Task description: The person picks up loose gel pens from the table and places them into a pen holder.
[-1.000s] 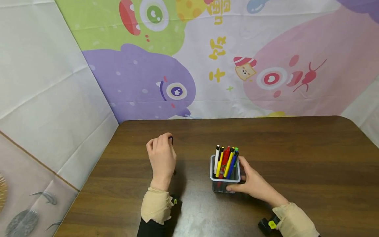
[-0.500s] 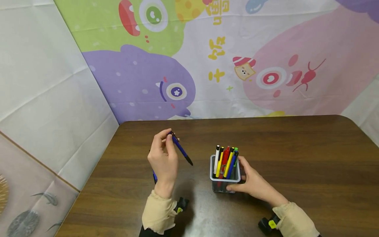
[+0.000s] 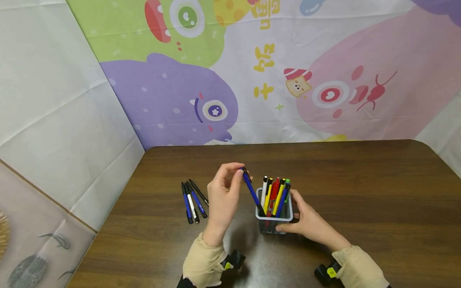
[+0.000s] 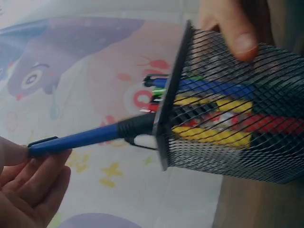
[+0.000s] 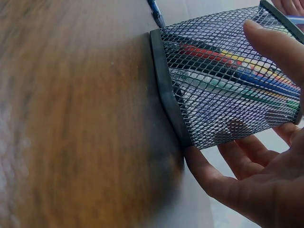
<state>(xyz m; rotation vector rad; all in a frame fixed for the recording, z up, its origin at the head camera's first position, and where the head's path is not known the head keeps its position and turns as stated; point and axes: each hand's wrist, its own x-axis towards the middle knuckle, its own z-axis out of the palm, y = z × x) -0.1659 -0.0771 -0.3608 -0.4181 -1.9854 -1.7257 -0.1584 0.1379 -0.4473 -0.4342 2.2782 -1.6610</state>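
On the dark brown wooden table [image 3: 360, 180], seen from the head camera, the left hand [image 3: 224, 196] pinches the upper end of a blue plastic pen with a black tip [image 3: 252, 192] between thumb and fingertips. The pen slants down to the right, and its tip sits just at the near-left rim of the square grey wire-mesh pen holder [image 3: 273, 222]. The right hand [image 3: 309, 222] is wrapped around the holder's right and near sides, grasping it upright on the table. White, yellow, red, blue and green pens [image 3: 275, 194] stand inside it. Left of the left hand, three loose pens [image 3: 192, 200] lie close together on the wood, apart from the holder.

From the left wrist camera, the fingers [image 4: 33, 180] close on the clip end of the blue pen [image 4: 80, 140], whose black front section enters the mesh holder [image 4: 237, 137] over its rim. A fingertip of the other hand [image 4: 232, 28] presses the holder's far wall.

From the right wrist camera, the right hand [image 5: 251, 190] cups the mesh holder [image 5: 223, 80], thumb on one wall and fingers behind the other; coloured pens show through the mesh.

The pen looks light, stiff and smooth, probably a little slippery, so a pinch near the clip suits it. The holder seems light and easily tipped, best held around its walls.
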